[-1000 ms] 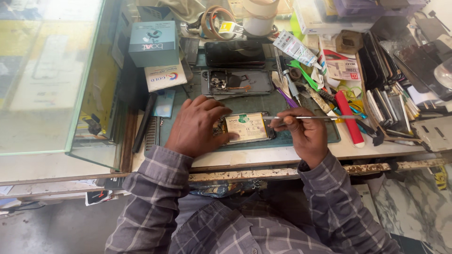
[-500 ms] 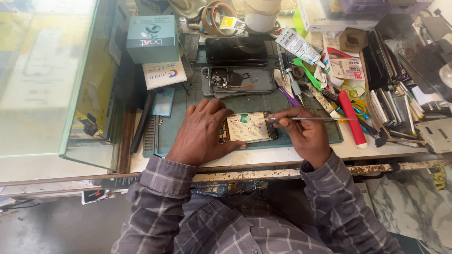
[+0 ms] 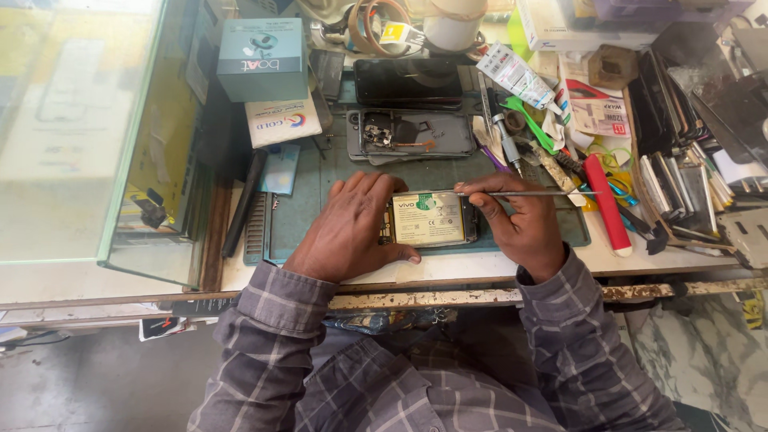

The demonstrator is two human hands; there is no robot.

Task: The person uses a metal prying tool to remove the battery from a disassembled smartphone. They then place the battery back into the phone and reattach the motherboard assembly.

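A teal box [image 3: 251, 58] sits at the back left of the worktop [image 3: 688, 260], with a white booklet [image 3: 282, 122] lying just in front of it. To the left stands a glass display case [image 3: 88, 136]. Behind the green mat [image 3: 320, 192] lies a dark phone [image 3: 412, 82], screen up, and nearer, a second phone with its back removed [image 3: 412, 136]. A roll of tape [image 3: 454, 20] stands at the rear. To the right lie a red cylindrical tool [image 3: 606, 204], a green plastic tool [image 3: 532, 126], a white tube [image 3: 518, 76] and a stack of dark flat panels [image 3: 680, 176].
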